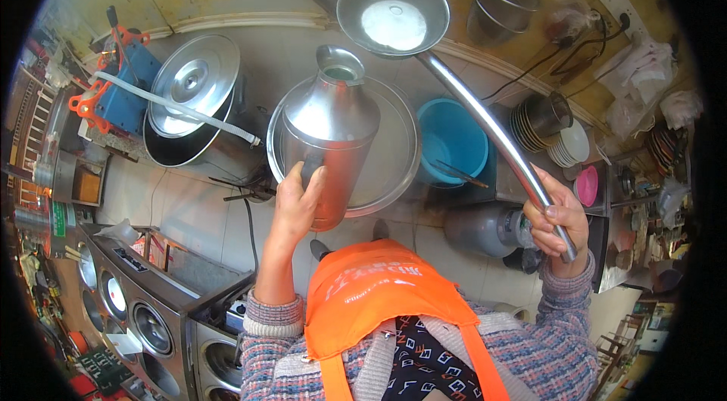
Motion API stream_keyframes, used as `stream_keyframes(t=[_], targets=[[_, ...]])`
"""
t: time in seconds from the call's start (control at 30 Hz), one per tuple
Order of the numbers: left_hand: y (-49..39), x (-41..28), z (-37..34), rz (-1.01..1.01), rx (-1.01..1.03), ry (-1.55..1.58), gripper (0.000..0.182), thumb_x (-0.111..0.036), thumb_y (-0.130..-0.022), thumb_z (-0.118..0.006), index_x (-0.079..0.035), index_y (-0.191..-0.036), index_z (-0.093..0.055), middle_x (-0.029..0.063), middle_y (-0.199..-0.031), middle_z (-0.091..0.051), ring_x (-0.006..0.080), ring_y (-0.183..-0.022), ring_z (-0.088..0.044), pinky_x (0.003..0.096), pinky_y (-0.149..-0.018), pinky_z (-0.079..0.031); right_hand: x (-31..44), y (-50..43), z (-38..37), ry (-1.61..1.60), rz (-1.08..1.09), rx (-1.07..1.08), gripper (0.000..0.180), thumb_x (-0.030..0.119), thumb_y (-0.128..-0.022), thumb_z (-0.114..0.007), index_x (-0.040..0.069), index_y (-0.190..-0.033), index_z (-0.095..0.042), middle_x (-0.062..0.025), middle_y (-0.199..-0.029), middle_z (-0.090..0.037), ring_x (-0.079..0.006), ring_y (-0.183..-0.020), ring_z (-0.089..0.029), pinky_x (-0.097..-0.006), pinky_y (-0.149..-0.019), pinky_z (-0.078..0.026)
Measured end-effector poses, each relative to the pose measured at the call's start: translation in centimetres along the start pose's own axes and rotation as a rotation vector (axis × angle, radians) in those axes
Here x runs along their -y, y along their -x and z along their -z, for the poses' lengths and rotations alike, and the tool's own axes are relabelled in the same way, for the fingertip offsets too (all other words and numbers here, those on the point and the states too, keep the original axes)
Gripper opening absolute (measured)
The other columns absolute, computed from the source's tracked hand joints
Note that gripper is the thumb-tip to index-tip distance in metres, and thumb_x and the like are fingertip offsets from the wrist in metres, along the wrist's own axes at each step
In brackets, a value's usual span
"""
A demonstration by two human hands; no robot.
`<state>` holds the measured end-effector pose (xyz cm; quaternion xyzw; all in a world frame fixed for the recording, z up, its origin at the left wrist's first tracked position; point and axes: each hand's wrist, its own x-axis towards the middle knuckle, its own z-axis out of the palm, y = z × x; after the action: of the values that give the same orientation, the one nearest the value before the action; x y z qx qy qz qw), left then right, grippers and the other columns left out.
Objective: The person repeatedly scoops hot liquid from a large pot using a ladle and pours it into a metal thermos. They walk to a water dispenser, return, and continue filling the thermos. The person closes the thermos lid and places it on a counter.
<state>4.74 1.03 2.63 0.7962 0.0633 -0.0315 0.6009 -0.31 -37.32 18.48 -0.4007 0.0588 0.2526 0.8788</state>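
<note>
My left hand (300,199) grips the dark handle of a metal vacuum flask (335,157), which stands upright in the air with its mouth uncovered. Behind and below the flask lies a wide round metal basin (392,196); its contents are hard to make out. In my right hand (559,219) is the lower end of a ladle's long metal handle (488,111). The ladle's bowl (393,12) is up at the top centre, beyond the flask's mouth and apart from it. A bright patch shows inside the bowl; whether it holds liquid I cannot tell.
Left of the basin stands a large metal pot (227,142) with its lid (193,80) tilted on top and a ribbed hose (176,111) across it. A blue bucket (454,140), a grey gas cylinder (483,229) and stacked bowls (528,128) are on the right. A multi-hole metal cooker (170,299) is at lower left.
</note>
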Motion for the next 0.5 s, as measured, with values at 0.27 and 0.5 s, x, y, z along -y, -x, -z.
stream_keyframes(t=[0.27, 0.5], targets=[[-0.1, 0.4, 0.0, -0.002, 0.003, -0.006, 0.043, -0.03, -0.097, -0.062, 0.01, -0.111, -0.059, 0.0123, -0.072, -0.063, 0.0152, -0.064, -0.059, 0.0322, -0.061, -0.049, -0.2, 0.1, -0.7, 0.052, 0.021, -0.005, 0.077, -0.001, -0.087, -0.056, -0.004, -0.153, -0.016, -0.0116, -0.069, -0.046, -0.011, -0.036, -0.043, -0.0232, -0.031, -0.039], [-0.2, 0.2, 0.0, 0.019, -0.005, -0.043, 0.039, -0.031, -0.097, -0.061, 0.007, -0.106, -0.06, 0.0142, -0.075, -0.063, 0.0161, -0.07, -0.058, 0.0347, -0.066, -0.049, -0.3, 0.1, -1.4, 0.086, 0.055, -0.022, 0.079, -0.002, -0.085, -0.058, -0.005, -0.153, -0.017, -0.0121, -0.07, -0.047, -0.0099, -0.036, -0.04, -0.023, -0.031, -0.038]])
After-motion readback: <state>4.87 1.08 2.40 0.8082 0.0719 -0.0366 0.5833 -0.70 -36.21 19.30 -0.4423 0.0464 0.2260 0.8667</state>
